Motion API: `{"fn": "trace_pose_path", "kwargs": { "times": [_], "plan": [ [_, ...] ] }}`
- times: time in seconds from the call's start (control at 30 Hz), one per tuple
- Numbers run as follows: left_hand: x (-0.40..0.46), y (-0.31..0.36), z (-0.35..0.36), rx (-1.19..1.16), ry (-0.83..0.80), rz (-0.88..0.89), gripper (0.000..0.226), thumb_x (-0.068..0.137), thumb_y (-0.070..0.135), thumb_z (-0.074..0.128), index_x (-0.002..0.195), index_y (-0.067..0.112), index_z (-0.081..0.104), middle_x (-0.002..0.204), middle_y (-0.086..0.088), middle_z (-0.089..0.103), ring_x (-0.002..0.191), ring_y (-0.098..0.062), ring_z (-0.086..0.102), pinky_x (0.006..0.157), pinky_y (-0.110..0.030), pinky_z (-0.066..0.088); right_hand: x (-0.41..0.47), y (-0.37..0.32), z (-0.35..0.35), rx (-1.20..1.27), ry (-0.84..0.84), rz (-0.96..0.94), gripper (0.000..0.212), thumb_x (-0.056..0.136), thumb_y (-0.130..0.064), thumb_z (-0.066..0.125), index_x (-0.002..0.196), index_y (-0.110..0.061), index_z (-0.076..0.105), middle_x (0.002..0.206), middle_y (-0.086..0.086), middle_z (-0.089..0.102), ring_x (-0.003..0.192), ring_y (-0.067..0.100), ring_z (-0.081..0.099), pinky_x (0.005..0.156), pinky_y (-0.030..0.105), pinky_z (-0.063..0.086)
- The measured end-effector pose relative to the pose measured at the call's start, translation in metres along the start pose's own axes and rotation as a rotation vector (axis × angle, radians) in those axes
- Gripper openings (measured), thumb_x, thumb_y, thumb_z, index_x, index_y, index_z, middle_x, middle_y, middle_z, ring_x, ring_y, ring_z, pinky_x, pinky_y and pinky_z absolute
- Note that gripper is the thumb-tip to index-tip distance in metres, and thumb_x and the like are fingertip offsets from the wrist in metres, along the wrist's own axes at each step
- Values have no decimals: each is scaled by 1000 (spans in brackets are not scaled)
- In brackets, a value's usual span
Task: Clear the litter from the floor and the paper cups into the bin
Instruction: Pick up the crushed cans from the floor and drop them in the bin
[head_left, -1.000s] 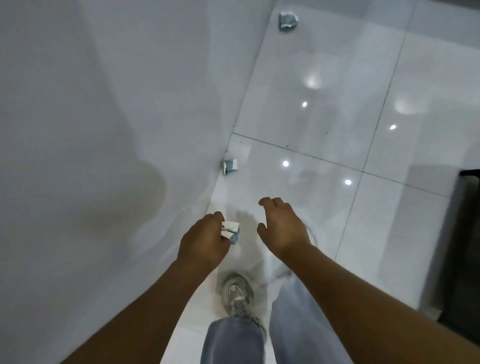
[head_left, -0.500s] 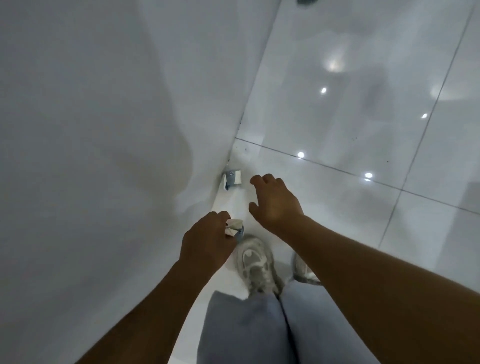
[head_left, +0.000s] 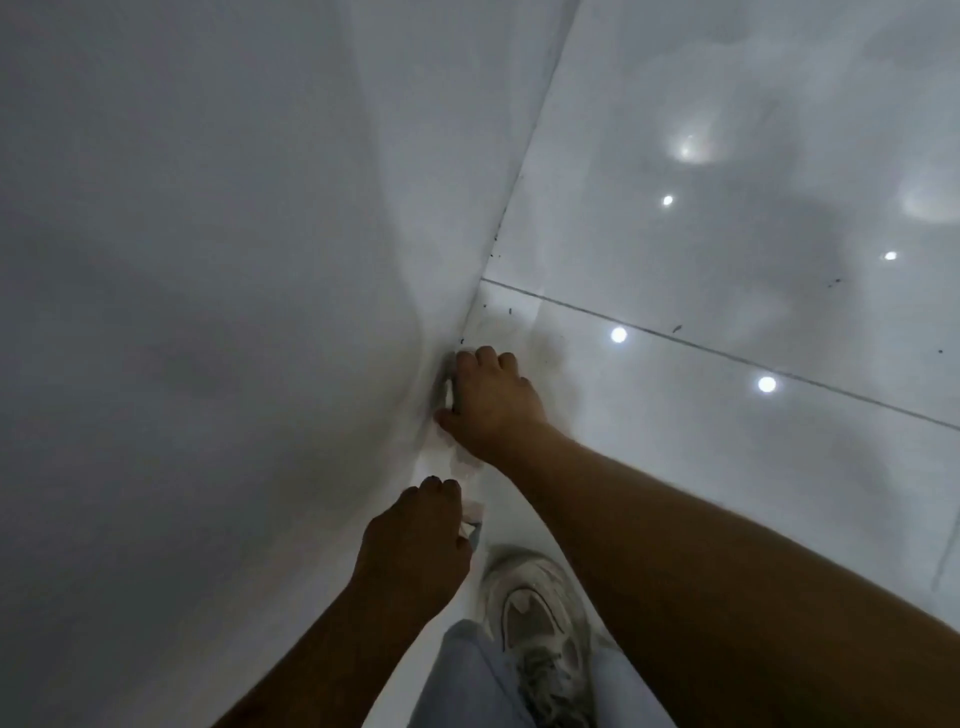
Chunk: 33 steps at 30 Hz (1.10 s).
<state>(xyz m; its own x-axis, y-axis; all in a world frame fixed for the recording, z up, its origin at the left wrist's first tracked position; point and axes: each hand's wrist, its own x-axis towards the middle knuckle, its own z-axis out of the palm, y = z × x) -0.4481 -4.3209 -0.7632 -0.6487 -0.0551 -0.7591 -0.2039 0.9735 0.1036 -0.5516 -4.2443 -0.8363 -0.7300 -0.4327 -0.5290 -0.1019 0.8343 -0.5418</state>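
At wall base, R hand (head_left: 491, 402) down on floor, fingers curled over a small litter scrap (head_left: 450, 391) pressed against wall (head_left: 208, 312); scrap mostly hidden, grip likely but not fully visible. L hand (head_left: 415, 540), nearer camera along same wall, pinches a crumpled paper piece (head_left: 471, 519). Sneaker (head_left: 537, 618) just R of L hand. Glossy tile floor (head_left: 727, 467) away from wall w/ light reflections.
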Motion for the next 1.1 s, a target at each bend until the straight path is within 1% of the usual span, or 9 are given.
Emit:
{"fn": "trace_pose_path", "kwargs": {
  "times": [0.13,0.3,0.4,0.47,0.57,0.73,0.87,0.97,1.1],
  "plan": [
    [15,-1,8,27,19,16,25,93,31,48,115,18,46,108,2,52,95,-12,53,71,-21,40,10,0,18,-40,55,-46,62,82,-46,63,131,-11,46,130,11,39,120,30,35,93,39,40],
    [23,1,7,-20,62,-3,21,91,32,54,107,20,51,102,3,55,77,-7,44,67,-21,37,-2,10,23,-142,-4,-151,62,82,-21,65,137,-11,38,135,12,38,123,29,35,93,35,43],
    [17,3,-1,-36,62,0,19,91,34,55,102,19,51,100,3,54,83,-12,51,67,-23,40,-14,23,6,-168,-15,-127,61,84,-20,65,137,-10,37,134,12,40,121,29,37,91,35,45],
    [7,6,-11,-88,66,-7,18,90,35,58,93,20,48,92,3,51,83,-14,53,66,-25,41,-30,31,-14,-156,-2,-76,61,85,-22,65,138,-11,37,132,11,41,120,29,38,91,36,47],
    [-22,18,-33,-181,61,-18,21,88,30,60,81,20,44,82,4,46,74,-13,49,62,-26,38,-72,38,-54,-113,6,-9,61,85,-24,64,138,-12,37,131,9,42,119,27,40,89,35,48],
    [-98,73,-97,-229,83,51,11,89,25,56,82,18,51,84,0,55,74,-16,55,63,-29,42,-170,28,-146,-44,31,110,59,88,-25,61,139,-15,34,132,7,41,120,27,38,85,34,47],
    [-176,130,-169,-164,139,189,9,88,25,56,94,21,51,96,2,57,84,-16,54,72,-29,45,-258,2,-235,25,89,207,57,87,-28,61,137,-17,36,133,7,39,120,26,38,83,35,48],
    [-236,177,-231,-57,131,276,19,89,25,55,106,18,54,104,0,57,94,-19,56,80,-35,49,-324,-27,-308,103,156,282,54,87,-29,61,134,-17,38,131,6,40,118,26,38,80,34,47],
    [-310,234,-298,21,155,398,18,88,21,54,105,15,55,104,-3,57,95,-21,55,80,-35,49,-411,-63,-388,163,261,347,60,88,-31,63,139,-18,36,134,6,40,121,27,37,86,36,45]
  ]
}}
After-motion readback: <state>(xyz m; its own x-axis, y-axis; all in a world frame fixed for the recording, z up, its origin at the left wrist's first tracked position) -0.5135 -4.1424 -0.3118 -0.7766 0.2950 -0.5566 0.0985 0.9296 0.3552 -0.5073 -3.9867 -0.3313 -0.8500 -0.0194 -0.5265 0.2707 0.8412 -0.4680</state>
